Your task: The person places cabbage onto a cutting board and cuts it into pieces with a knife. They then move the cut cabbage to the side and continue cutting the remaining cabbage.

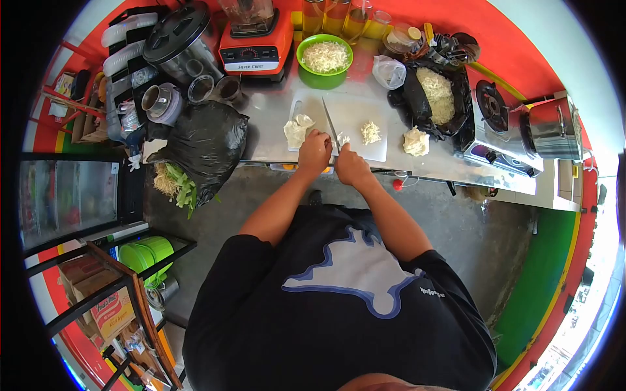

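Note:
My right hand (353, 165) is wrapped round the handle of a knife (329, 118), its long blade pointing away from me over the white cutting board (375, 151). Close to the left of the blade, my left hand (315, 152) is closed with fingers curled; what it grips, if anything, is hidden. Just beyond that hand lies a flat, off-white piece of food (298, 130). A small pale bit (343, 139) touches or nearly touches the blade's right side. Farther right on the board sits a little heap of pale shreds (370, 132).
Off the board's right side lies a cream-coloured lump (416, 141). Behind are a green bowl (323, 79) of shreds, a red blender (255, 49) and a black bag (417, 98) holding more shreds. A gas stove (495, 124) stands right; a black plastic bag (205, 133) hangs over the left edge.

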Demonstrator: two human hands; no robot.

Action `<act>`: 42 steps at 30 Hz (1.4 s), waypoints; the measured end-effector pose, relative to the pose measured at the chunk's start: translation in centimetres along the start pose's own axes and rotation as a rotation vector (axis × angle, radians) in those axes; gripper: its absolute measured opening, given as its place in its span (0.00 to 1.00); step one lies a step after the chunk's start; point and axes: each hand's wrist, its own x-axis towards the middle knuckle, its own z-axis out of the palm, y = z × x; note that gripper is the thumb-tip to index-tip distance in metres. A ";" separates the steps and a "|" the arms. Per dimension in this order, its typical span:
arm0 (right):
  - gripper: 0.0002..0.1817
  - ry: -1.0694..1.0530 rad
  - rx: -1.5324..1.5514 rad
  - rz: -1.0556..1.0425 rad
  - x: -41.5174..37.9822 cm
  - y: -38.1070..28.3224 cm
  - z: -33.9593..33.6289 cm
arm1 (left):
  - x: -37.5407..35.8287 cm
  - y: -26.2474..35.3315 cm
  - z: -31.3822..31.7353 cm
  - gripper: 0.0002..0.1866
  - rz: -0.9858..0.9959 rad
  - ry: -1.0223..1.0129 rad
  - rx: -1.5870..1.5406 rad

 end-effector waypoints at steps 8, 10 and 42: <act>0.17 0.012 -0.012 0.001 0.1 -0.5 0.7 | -0.6 0.0 -0.2 0.06 -0.007 -0.016 0.028; 0.17 -0.002 -0.010 0.007 -0.1 -0.6 -0.1 | -0.4 -0.3 -0.6 0.06 0.048 -0.020 -0.042; 0.16 -0.058 0.008 0.046 -0.9 -1.1 0.9 | -0.2 -0.7 -0.3 0.06 0.110 -0.016 -0.014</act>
